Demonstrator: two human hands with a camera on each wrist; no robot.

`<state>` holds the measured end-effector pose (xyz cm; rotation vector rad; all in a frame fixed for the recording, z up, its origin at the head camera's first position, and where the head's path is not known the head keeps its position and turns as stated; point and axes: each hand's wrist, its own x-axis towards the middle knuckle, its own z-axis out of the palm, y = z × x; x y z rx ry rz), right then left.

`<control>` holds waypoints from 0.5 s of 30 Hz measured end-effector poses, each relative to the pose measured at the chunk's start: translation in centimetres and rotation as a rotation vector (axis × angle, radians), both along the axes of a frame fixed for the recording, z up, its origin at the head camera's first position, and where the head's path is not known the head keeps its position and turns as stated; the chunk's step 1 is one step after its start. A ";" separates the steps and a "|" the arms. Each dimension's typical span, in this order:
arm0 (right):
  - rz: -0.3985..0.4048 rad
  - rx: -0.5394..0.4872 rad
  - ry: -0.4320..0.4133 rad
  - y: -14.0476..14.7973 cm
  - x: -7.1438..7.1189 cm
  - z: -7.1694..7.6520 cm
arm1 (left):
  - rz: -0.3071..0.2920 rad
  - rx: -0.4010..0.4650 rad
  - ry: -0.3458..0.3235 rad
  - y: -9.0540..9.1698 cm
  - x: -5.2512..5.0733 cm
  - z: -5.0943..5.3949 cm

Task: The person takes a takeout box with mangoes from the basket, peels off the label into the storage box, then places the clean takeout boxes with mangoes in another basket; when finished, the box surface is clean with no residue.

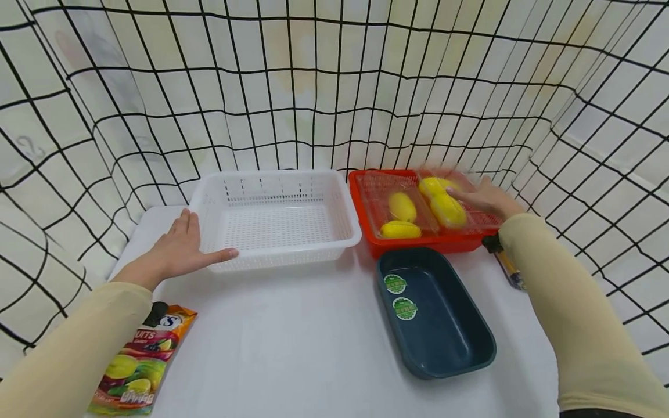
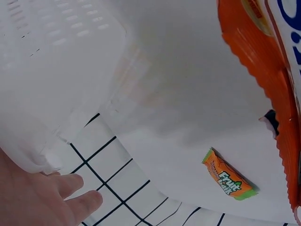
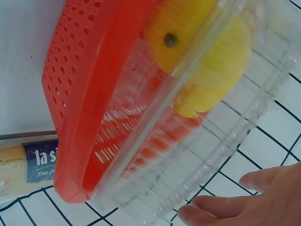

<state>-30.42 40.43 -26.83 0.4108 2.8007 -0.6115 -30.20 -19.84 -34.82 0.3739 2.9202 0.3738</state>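
Note:
My left hand (image 1: pixel 175 247) lies at the left end of a white perforated basket (image 1: pixel 277 255), fingers straight and thumb spread along its front; the left wrist view shows the fingers against its rim. At the right end of a red basket (image 1: pixel 381 248), my right hand (image 1: pixel 483 197) reaches out over a clear plastic container (image 3: pixel 155 193). The right wrist view has its fingers extended beside the container wall, with a gap visible. Yellow fruit (image 1: pixel 448 210) shows in or through that container. Further left in the red basket, a yellow oval fruit (image 1: pixel 402 206) and a bumpy yellow piece (image 1: pixel 400 230) sit under clear plastic.
A dark blue tray (image 1: pixel 444 325) with green stickers stands in front of the red basket. A fruit candy bag (image 1: pixel 141 366) lies under the left forearm, with a small wrapped candy (image 2: pixel 229 178) nearby. Right of the red basket lies a labelled packet (image 3: pixel 33 162). Black netting surrounds the table.

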 end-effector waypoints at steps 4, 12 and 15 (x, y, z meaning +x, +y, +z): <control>0.006 0.035 0.002 0.2 0.2 0.6 | -0.004 0.009 -0.003 0.2 -0.5 -0.3; 0.040 0.079 0.080 -0.6 1.0 1.7 | -0.007 -0.015 -0.037 0.5 -1.0 -0.3; 0.074 0.094 0.125 -1.4 1.3 2.0 | -0.006 -0.015 -0.066 0.5 -1.1 -0.1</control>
